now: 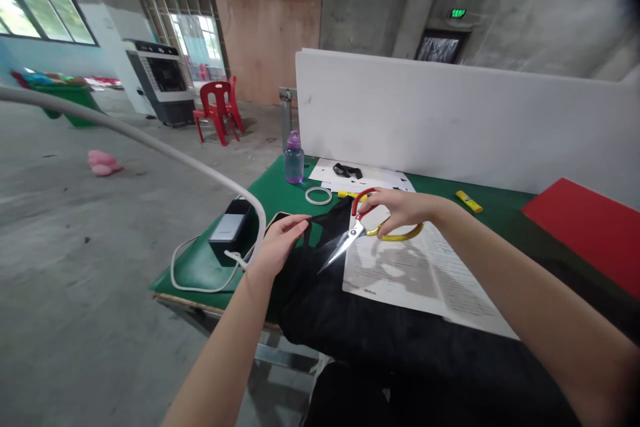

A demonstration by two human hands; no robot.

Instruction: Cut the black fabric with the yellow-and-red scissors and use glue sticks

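Setting: a concrete-floored hall; in it, a green-topped bench [267, 190] backed by a long white panel [450, 120].

Item 1: scissors [354, 232], one red and one yellow handle loop, above the black cloth [320, 313] near the bench's left end; tips directed down and toward the left hand.

Item 2: said cloth, along the near edge, a narrow part lifted.

Handling, as judged: keep the lifted part taut, the blades square to it, and the left fingertips well clear of the points.

Right hand [395, 207]: grip closed around the scissors' loops, which stand apart; forearm reaching in from the right, wrist bent. Left hand [280, 243]: grip pinching the cloth between thumb and fingers, palm inward, forearm rising from below.

Adjacent: printed sheets [395, 273] under the right hand; a black box [227, 233] left of the left hand.

Beyond: a white ring [319, 203]; a purple-lidded bottle [295, 163]; at right, a yellow tube [469, 201] and a red sheet [590, 233].
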